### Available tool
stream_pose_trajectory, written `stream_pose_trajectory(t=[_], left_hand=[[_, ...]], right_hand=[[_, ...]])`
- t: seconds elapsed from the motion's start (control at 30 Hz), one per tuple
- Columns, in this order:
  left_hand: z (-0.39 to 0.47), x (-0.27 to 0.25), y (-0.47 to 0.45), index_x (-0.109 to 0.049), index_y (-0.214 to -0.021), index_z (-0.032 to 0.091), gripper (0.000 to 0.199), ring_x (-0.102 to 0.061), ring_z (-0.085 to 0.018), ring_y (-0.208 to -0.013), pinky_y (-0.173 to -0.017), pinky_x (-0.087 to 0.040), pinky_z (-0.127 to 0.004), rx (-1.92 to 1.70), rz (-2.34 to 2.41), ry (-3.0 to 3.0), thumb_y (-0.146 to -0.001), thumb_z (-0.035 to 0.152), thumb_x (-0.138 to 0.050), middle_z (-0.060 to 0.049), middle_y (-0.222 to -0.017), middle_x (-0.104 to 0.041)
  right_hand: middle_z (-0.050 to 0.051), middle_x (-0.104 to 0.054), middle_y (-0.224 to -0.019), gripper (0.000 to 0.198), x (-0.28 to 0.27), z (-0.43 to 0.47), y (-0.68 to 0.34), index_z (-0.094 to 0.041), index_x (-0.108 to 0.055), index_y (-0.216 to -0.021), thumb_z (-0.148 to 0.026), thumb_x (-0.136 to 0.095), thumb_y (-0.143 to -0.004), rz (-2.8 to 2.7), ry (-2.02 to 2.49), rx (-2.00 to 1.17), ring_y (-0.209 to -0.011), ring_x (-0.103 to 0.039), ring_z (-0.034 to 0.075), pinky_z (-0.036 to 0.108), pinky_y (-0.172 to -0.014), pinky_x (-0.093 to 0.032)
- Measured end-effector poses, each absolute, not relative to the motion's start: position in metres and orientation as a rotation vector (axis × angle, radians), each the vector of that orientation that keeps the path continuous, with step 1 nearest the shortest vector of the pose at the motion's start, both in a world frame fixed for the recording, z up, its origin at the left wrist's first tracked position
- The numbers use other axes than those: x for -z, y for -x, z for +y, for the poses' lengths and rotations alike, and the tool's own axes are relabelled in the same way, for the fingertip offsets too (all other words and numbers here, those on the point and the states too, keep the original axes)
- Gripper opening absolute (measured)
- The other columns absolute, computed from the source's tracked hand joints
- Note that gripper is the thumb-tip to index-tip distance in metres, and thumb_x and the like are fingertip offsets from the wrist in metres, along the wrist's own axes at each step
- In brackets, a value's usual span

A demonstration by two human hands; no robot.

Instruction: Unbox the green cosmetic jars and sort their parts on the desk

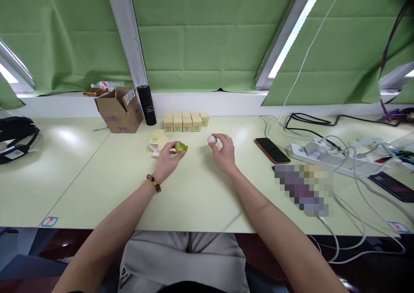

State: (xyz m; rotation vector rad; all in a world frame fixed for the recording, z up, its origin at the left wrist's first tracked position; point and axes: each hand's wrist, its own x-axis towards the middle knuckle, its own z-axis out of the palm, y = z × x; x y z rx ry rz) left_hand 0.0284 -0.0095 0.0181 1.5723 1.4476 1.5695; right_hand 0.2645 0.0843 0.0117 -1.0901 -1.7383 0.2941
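The small boxes (183,123) at the back of the counter (200,198) each carry a green label with a pale border, its lettering too small to read; four stand side by side and a fifth sits just beyond their right end. The carton (124,115) to their left bears purple print and a white label, neither legible, and the black flask (146,105) beside it shows a white emblem over tiny characters. A clear bottle (110,85) on the sill has a red and white label, and blue-bordered stickers (49,221) mark the counter's near edge at both ends. The left hand (166,163) has its fingers curled round the rim of a green cup (181,147), parted only as far as the cup requires, just right of an opened box (158,142) with a green label. The right hand (224,152) pinches a pale, rounded piece (211,139) between thumb and fingers, the two hands standing apart above the counter. A wide stretch of counter runs between the forearms to the near edge, and another lies left of them, crossed by a seam. On the right, room is narrower: a phone (272,151), a power strip (300,153) and loose cables (357,185) crowd that side.
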Motion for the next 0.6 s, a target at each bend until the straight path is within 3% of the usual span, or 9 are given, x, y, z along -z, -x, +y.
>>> stream_pose_trajectory(t=[0.1, 0.23, 0.4, 0.6], left_hand=[[-0.010, -0.017, -0.028, -0.069, -0.122, 0.022, 0.040, -0.067, -0.022, -0.109, -0.096, -0.055, -0.038, -1.590, 1.439, -1.546, -0.086, 0.036, -0.078, -0.010, -0.127, -0.069], [-0.010, -0.016, -0.028, -0.069, -0.122, 0.022, 0.042, -0.067, -0.022, -0.110, -0.098, -0.055, -0.039, -1.601, 1.414, -1.529, -0.083, 0.032, -0.080, -0.010, -0.127, -0.069], [-0.012, -0.018, -0.031, -0.069, -0.123, 0.021, 0.045, -0.067, -0.022, -0.109, -0.099, -0.054, -0.039, -1.590, 1.375, -1.519, -0.082, 0.033, -0.081, -0.011, -0.127, -0.070], [-0.015, -0.023, -0.033, -0.069, -0.122, 0.020, 0.046, -0.067, -0.023, -0.109, -0.099, -0.054, -0.041, -1.600, 1.355, -1.490, -0.080, 0.033, -0.082, -0.011, -0.125, -0.070]], right_hand=[[0.011, -0.072, -0.121, 0.027, -0.002, 0.095, -0.274, -0.022, -0.072, -0.116, -0.020, -0.061, -0.092, -1.930, 1.193, -0.021, -0.127, -0.055, 0.035, 0.061, -0.116, -0.044], [0.011, -0.074, -0.119, 0.028, 0.012, 0.101, -0.273, -0.021, -0.074, -0.113, -0.014, -0.057, -0.092, -2.080, 1.214, 0.176, -0.131, -0.052, 0.035, 0.066, -0.128, -0.026], [0.012, -0.073, -0.119, 0.031, 0.021, 0.105, -0.271, -0.019, -0.074, -0.116, -0.014, -0.054, -0.092, -2.111, 1.216, 0.238, -0.135, -0.050, 0.036, 0.067, -0.129, -0.024], [0.015, -0.067, -0.128, 0.049, 0.017, 0.101, -0.272, -0.018, -0.064, -0.134, -0.013, -0.055, -0.086, -2.074, 1.182, 0.204, -0.141, -0.044, 0.038, 0.071, -0.127, -0.026]])
